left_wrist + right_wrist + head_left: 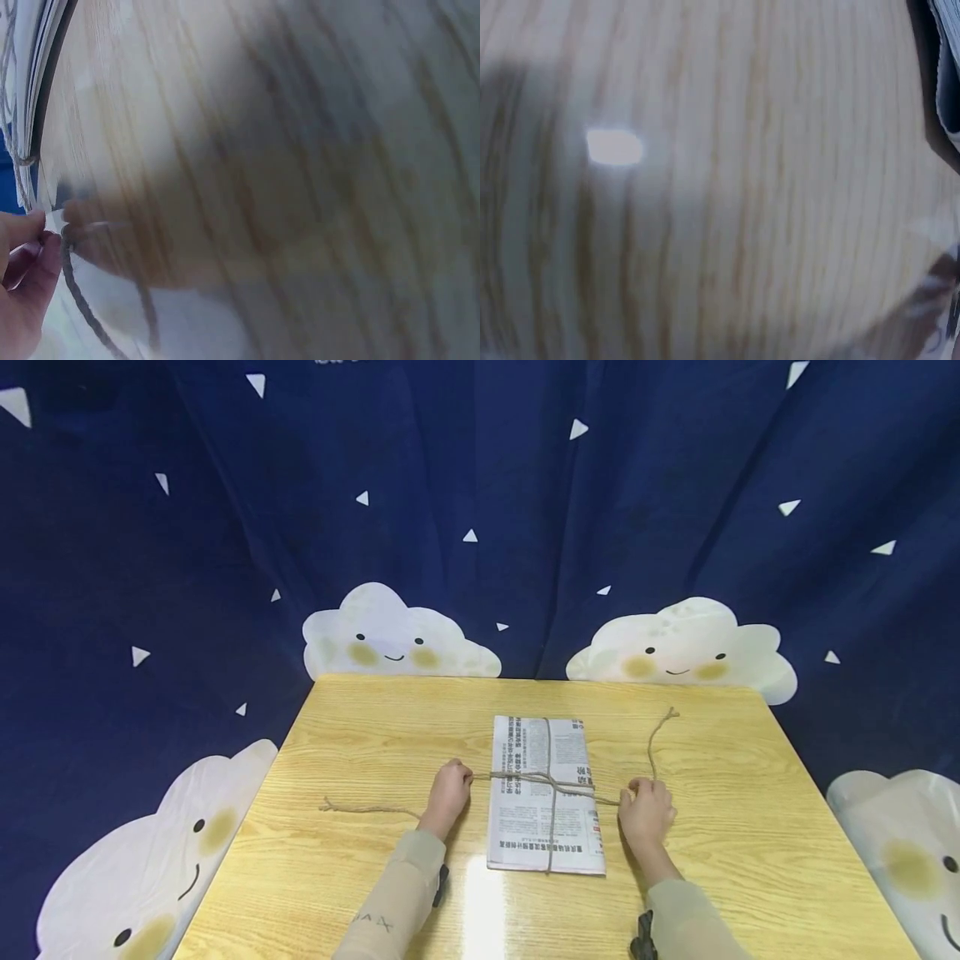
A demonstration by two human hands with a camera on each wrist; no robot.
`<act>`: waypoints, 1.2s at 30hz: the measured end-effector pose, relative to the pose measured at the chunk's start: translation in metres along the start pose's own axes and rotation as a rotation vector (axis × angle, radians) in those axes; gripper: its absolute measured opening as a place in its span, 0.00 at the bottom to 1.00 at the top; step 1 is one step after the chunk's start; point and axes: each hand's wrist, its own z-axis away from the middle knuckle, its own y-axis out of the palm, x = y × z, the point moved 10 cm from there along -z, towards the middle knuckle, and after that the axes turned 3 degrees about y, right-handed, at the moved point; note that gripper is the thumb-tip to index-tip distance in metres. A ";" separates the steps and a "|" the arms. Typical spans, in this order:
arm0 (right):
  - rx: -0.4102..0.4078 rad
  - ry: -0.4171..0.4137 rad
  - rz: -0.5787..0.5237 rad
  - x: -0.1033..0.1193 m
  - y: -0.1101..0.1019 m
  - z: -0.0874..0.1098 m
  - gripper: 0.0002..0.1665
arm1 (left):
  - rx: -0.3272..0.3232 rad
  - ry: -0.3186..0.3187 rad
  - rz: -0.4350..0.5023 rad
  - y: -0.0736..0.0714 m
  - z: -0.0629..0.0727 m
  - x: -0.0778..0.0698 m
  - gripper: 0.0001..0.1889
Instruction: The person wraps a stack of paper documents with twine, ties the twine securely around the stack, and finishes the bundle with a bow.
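Observation:
A folded stack of newspapers (525, 827) lies flat on the table. Brown twine (552, 835) runs down its length and across its width, the strands crossing near the middle of the top sheet. On the left side my left hand (448, 793) pinches one twine end between thumb and fingers; in the left wrist view those fingertips (51, 247) grip the cord, and its tail hangs past them. My right hand (647, 814) pinches the other twine end beside the stack's right edge. Both strands stretch from the stack to the hands. In the right wrist view the stack's edge (949, 67) shows at the top right.
The wooden table (750, 860) has a glossy, light-reflecting surface. One loose twine tail (367, 808) lies to the left, another (652, 743) curves away at the right. Behind the table hangs a dark blue curtain (525, 527) with clouds and white triangles.

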 end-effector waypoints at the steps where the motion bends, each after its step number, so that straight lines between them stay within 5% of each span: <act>1: -0.023 0.051 0.009 -0.005 -0.003 0.001 0.18 | -0.003 0.006 0.003 0.000 0.000 -0.001 0.05; 5: -0.046 0.183 0.015 -0.018 -0.010 0.003 0.27 | 0.002 0.031 0.004 0.002 0.002 -0.007 0.10; 14: 0.098 0.261 -0.020 -0.018 -0.012 0.000 0.22 | 0.001 0.103 -0.150 0.010 0.004 -0.021 0.10; 18: 0.093 0.299 -0.231 -0.017 -0.014 -0.005 0.19 | -0.011 0.070 -0.139 0.012 0.004 -0.018 0.08; 23: 0.136 0.323 -0.807 -0.002 -0.015 -0.014 0.22 | -0.016 0.039 -0.103 0.011 0.004 -0.015 0.08; 26: 0.224 0.363 -1.016 0.007 -0.014 -0.018 0.27 | -0.006 0.028 -0.104 0.012 0.003 -0.013 0.08; 33: 0.282 0.351 -0.926 0.016 -0.015 -0.023 0.28 | 0.010 0.022 -0.116 0.014 0.002 -0.012 0.08; 36: 0.312 0.323 -1.031 0.028 -0.014 -0.026 0.18 | 0.018 0.020 -0.118 0.014 0.003 -0.013 0.08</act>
